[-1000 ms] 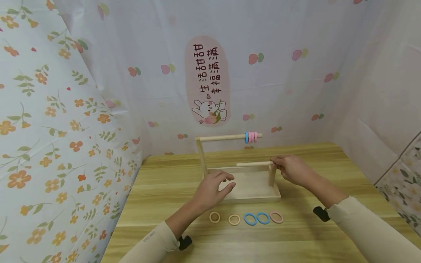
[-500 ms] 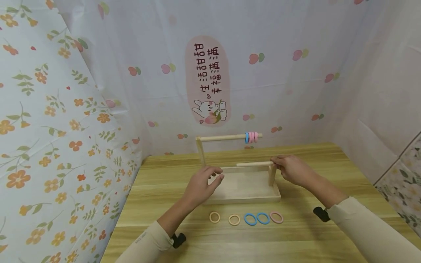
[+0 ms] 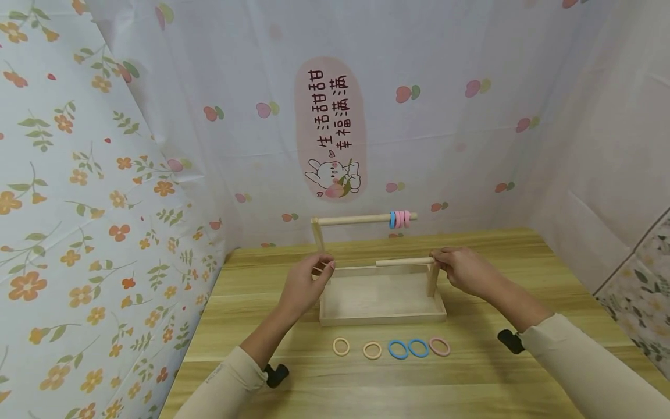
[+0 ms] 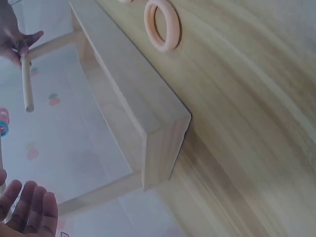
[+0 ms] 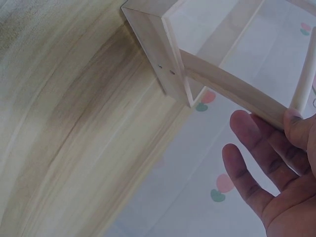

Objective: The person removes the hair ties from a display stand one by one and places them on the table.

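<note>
A wooden ring rack with a shallow tray (image 3: 382,319) stands on the table. Its tall left post (image 3: 318,235) carries a long upper rod (image 3: 350,220), with one blue and several pink rings (image 3: 400,219) near the free end. A shorter rod (image 3: 403,262) points left from the lower right post (image 3: 432,283). My right hand (image 3: 466,270) grips the top of that right post, thumb at the corner where the rod joins. By the left post is my left hand (image 3: 303,285), its fingers (image 4: 34,207) gently bent, holding nothing visible.
In front of the tray lies a row of loose rings: two natural-coloured, the left one (image 3: 334,347) and its neighbour (image 3: 373,358), two blue ones (image 3: 389,348) and a pink one (image 3: 449,349). Patterned cloth (image 3: 439,145) hangs behind and at both sides of the table (image 3: 398,393).
My left hand has moved left and slightly away from me, from over the tray to the left post. The right hand keeps its grip; the rack and rings have stayed put.
</note>
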The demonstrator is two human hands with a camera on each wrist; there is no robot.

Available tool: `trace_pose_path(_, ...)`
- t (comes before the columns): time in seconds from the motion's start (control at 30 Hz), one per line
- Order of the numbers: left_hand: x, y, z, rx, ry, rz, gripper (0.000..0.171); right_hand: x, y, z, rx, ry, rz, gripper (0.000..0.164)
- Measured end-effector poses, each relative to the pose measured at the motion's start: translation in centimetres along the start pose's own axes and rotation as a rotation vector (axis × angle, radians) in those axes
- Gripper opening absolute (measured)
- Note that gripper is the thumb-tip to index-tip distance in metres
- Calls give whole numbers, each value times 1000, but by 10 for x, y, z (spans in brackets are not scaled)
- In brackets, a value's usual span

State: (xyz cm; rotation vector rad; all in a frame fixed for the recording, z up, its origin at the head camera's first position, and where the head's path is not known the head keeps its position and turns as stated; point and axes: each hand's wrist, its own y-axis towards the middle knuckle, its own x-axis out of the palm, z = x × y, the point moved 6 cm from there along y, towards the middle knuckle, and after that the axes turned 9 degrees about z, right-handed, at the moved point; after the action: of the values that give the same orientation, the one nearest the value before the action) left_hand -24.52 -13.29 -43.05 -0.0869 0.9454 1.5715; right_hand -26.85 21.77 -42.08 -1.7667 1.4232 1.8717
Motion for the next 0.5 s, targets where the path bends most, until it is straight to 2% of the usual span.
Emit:
trace_pose_path(0.23, -13, 10, -7, -54, -41, 80, 22, 0, 0, 0, -10, 0, 7, 23)
trace_pose_path(0.5, -23, 20, -18, -106, -54, 117, 24, 1, 0, 2, 7, 2, -9, 27)
